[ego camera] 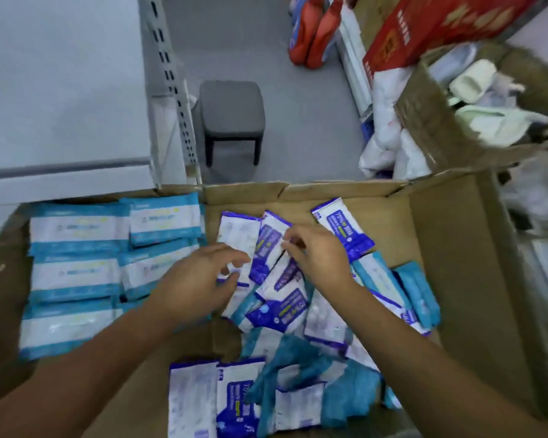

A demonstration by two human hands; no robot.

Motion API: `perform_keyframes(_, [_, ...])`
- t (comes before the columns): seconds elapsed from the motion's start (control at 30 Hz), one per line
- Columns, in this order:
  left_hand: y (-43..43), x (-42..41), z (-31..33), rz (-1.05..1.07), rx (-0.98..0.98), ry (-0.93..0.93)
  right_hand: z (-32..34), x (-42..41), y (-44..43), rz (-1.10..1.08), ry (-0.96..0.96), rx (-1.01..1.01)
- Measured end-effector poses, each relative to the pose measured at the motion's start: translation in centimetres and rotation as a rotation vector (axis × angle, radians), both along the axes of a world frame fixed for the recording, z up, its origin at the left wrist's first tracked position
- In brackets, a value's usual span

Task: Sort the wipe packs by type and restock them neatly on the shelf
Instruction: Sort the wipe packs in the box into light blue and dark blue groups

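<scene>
A person leans over an open cardboard box (456, 235), both hands among loose wipe packs. The left hand (196, 279) hovers with fingers spread and curled, gripping nothing, over a purple-and-white pack (239, 235). The right hand (317, 257) pinches the edge of another purple pack (268, 245) between thumb and fingertips. Light-blue packs (76, 276) lie in neat rows at the box's left; mixed packs jumble at right. A grey stool (231, 115) stands beyond.

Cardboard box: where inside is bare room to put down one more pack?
Bare cardboard lies beyond the tilted purple pack, toward the far right corner. Another patch lies under the left forearm. The middle, around both hands, is crowded.
</scene>
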State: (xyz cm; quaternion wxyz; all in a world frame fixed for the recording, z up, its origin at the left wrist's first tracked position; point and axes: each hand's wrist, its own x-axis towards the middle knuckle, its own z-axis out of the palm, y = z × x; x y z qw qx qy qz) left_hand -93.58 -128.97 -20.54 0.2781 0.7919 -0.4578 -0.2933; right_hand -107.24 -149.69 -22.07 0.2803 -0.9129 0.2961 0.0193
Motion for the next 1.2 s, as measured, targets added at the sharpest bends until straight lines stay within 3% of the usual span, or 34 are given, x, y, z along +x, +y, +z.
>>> perform_keyframes(0.13, [-6.1, -4.5, -1.5, -0.08, 0.005, 0.081, 0.7, -9.5, -5.8, -0.25, 0.087, 0.019])
perform_keyframes(0.23, [-10.8, -6.8, -2.3, -0.181, -0.013, 0.024, 0.8, -14.5, -9.3, -0.378, 0.191, 0.086])
perform_keyframes(0.47, [-17.8, -8.7, -2.7, -0.705, 0.28, -0.489, -0.9, -16.4, -12.5, -0.345, 0.427, 0.236])
perform_keyframes(0.57, [-19.0, -7.9, -2.2, -0.741, 0.323, -0.586, -1.1, -16.7, -14.2, -0.307, 0.487, 0.346])
perform_keyframes(0.67, [-20.0, -5.8, -1.8, -0.755, 0.418, -0.627, -0.3, -17.3, -15.0, -0.409, 0.366, 0.561])
perform_keyframes(0.73, [-20.1, -3.7, -1.3, -0.722, 0.475, -0.496, 1.0, -17.0, -15.6, -0.491, 0.263, 0.669])
perform_keyframes(0.83, [-19.7, -0.5, 0.9, -0.551, 0.489, -0.152, 3.2, -15.7, -16.8, -0.525, 0.162, 0.824])
perform_keyframes(0.9, [-18.9, 1.2, 2.3, -0.421, 0.442, -0.068, 4.3, -14.2, -17.1, -0.495, 0.109, 0.891])
perform_keyframes(1.03, [-16.2, 3.9, 3.0, -0.266, 0.377, 0.05, 5.1, -10.1, -16.5, -0.352, 0.093, 0.876])
perform_keyframes(1.2, [-10.4, 6.1, 4.0, -0.058, 0.306, 0.373, 5.8, -4.5, -14.0, -0.128, 0.15, 0.832])
